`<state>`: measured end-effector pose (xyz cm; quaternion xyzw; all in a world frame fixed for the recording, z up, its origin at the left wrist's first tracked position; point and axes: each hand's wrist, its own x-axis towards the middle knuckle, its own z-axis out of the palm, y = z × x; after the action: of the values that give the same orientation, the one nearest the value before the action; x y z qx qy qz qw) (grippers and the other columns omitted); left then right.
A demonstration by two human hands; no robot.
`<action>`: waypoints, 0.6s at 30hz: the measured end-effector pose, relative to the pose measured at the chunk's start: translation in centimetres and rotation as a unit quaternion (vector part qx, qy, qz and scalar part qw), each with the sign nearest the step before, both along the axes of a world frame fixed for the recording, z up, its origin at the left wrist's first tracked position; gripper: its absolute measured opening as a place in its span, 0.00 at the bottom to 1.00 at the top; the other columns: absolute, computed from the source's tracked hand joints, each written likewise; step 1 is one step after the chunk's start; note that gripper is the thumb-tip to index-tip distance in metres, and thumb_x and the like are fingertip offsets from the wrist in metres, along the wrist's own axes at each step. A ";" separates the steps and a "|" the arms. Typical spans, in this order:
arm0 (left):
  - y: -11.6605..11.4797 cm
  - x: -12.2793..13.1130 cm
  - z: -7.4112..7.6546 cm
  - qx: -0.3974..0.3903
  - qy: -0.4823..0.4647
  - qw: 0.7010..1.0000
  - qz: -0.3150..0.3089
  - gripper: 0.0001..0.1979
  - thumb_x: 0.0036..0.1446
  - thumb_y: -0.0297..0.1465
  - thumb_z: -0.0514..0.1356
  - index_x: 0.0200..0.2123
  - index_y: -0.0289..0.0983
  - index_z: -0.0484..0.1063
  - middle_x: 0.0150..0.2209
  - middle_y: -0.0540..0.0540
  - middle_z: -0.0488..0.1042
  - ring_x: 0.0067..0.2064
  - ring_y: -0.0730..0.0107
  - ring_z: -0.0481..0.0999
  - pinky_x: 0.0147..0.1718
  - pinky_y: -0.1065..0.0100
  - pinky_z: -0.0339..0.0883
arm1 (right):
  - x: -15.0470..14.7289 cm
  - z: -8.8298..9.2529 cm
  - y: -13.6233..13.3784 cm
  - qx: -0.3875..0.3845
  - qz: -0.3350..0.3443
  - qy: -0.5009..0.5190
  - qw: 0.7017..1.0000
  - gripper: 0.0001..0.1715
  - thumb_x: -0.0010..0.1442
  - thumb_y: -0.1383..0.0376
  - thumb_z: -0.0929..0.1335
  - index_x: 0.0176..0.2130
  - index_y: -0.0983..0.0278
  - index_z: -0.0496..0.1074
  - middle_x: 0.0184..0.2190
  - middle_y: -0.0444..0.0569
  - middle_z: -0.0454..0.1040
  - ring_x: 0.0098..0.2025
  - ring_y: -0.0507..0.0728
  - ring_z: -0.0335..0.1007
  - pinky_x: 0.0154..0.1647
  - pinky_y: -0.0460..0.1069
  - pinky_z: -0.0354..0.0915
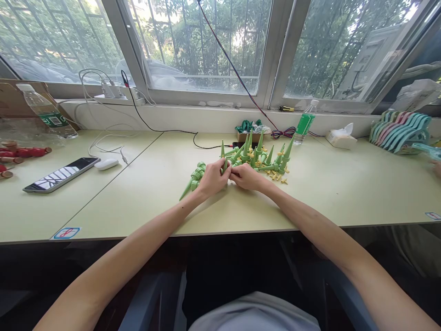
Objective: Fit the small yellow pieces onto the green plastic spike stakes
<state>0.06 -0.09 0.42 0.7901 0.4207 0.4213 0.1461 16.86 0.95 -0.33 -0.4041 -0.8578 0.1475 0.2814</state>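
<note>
My left hand (212, 178) is closed around a green plastic spike (225, 165), its pointed tip upward between thumb and fingers. My right hand (247, 177) meets it from the right, fingertips pinched against the left hand's fingers; whatever small part they grip is hidden. Behind both hands lies a heap of green spikes (247, 151), some standing point up, with small yellow plastic pieces (274, 175) scattered among and in front of them. Left of my left hand, several more green spikes (197, 173) lie in a small group on the pale table (330, 184).
A small cardboard box (243, 137) stands behind the heap, near a green-labelled bottle (305, 123). Tissues (341, 138) and pastel hangers (399, 132) are at right, beside another person's hand (437, 169). A phone (62, 174), white cables and another bottle (48, 112) occupy the left.
</note>
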 end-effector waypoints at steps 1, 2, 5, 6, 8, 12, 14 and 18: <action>0.0 0.0 0.0 0.001 0.000 1.000 -0.001 0.06 0.61 0.31 0.56 0.32 0.37 0.69 0.24 0.52 0.67 0.26 0.73 0.64 0.30 0.70 0.60 | 0.0 0.0 0.0 -0.001 0.000 0.000 1.000 0.20 0.64 0.66 0.64 0.21 0.66 0.65 0.16 0.40 0.59 0.22 0.47 0.46 0.27 0.46 0.48; 0.0 0.0 0.0 0.000 0.001 1.000 -0.002 0.06 0.61 0.31 0.56 0.32 0.37 0.69 0.24 0.52 0.67 0.26 0.73 0.64 0.30 0.70 0.60 | 0.0 0.1 0.0 -0.001 0.000 -0.001 1.000 0.20 0.64 0.66 0.64 0.21 0.66 0.65 0.16 0.40 0.59 0.22 0.47 0.46 0.27 0.46 0.48; 0.0 0.0 0.0 -0.002 0.002 1.000 -0.003 0.06 0.61 0.31 0.56 0.31 0.37 0.68 0.24 0.52 0.67 0.26 0.73 0.64 0.30 0.69 0.60 | 0.0 0.1 -0.1 -0.004 -0.002 -0.004 1.000 0.20 0.64 0.66 0.64 0.21 0.66 0.65 0.16 0.40 0.58 0.21 0.47 0.46 0.27 0.46 0.48; -0.1 0.0 0.0 -0.003 0.003 1.000 -0.003 0.06 0.61 0.31 0.56 0.31 0.37 0.68 0.24 0.52 0.67 0.26 0.73 0.64 0.30 0.69 0.60 | 0.0 0.1 -0.1 -0.003 -0.002 -0.005 1.000 0.21 0.64 0.65 0.64 0.21 0.66 0.65 0.16 0.40 0.58 0.22 0.47 0.46 0.27 0.46 0.48; -0.1 0.0 0.0 -0.001 0.006 1.000 -0.001 0.06 0.61 0.31 0.56 0.31 0.37 0.69 0.24 0.52 0.67 0.26 0.73 0.64 0.30 0.69 0.60 | 0.0 0.1 -0.1 -0.003 -0.001 -0.006 1.000 0.21 0.65 0.65 0.64 0.21 0.66 0.65 0.17 0.40 0.58 0.22 0.47 0.46 0.27 0.46 0.48; -0.1 0.0 0.1 -0.002 0.008 1.000 0.000 0.06 0.61 0.31 0.56 0.31 0.37 0.68 0.24 0.51 0.67 0.26 0.73 0.65 0.30 0.69 0.60 | 0.0 0.0 0.0 -0.003 -0.003 -0.005 1.000 0.20 0.65 0.64 0.64 0.22 0.66 0.67 0.17 0.41 0.59 0.22 0.47 0.46 0.27 0.46 0.48; -0.1 0.0 0.1 -0.003 0.009 1.000 0.001 0.06 0.61 0.31 0.56 0.31 0.37 0.68 0.23 0.51 0.67 0.26 0.73 0.65 0.30 0.69 0.60 | 0.0 0.0 0.0 -0.003 -0.002 -0.005 1.000 0.20 0.65 0.64 0.64 0.22 0.66 0.67 0.17 0.41 0.60 0.22 0.48 0.47 0.27 0.46 0.48; -0.1 0.0 0.1 -0.003 0.012 1.000 0.001 0.06 0.61 0.31 0.56 0.30 0.38 0.68 0.23 0.51 0.67 0.26 0.72 0.65 0.30 0.69 0.60 | 0.1 0.0 0.0 -0.005 -0.007 -0.004 1.000 0.19 0.64 0.65 0.64 0.22 0.66 0.67 0.17 0.41 0.60 0.22 0.48 0.47 0.27 0.46 0.48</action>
<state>0.06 -0.18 0.56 0.7940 0.4246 0.4109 0.1429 16.93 0.91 -0.36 -0.4120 -0.8555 0.1484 0.2763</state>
